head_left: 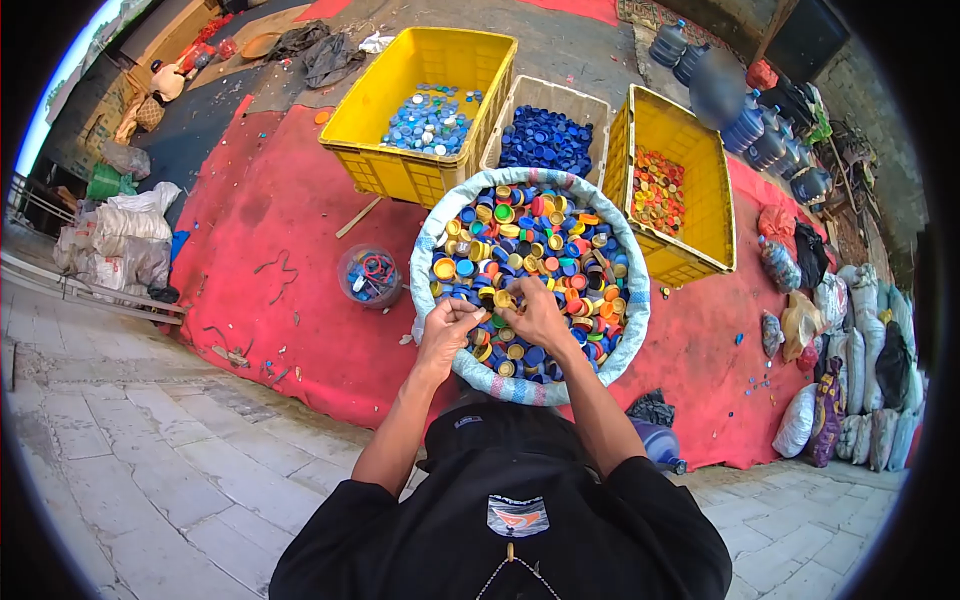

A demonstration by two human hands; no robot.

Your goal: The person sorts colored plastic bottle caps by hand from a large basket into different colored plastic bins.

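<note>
A round basket with a padded, light-blue cloth rim (638, 290) stands right in front of me, heaped with bottle caps (530, 245) in blue, yellow, red, orange, green and white. Both hands are over its near part. My left hand (450, 332) is closed in a pinch at the left; something small and pale may be at its fingertips, too small to name. Just to its right, my right hand (537, 318) has its fingers bent around a yellow bottle cap (503, 299). The fingertips of the two hands are close together, a small gap apart.
Beyond the basket stand a yellow crate (375, 165) with light-blue caps, a whitish crate (492, 150) with dark-blue caps and a yellow crate (700, 180) with orange caps. A clear bucket (370, 277) is at left. Filled sacks (860, 350) line the right.
</note>
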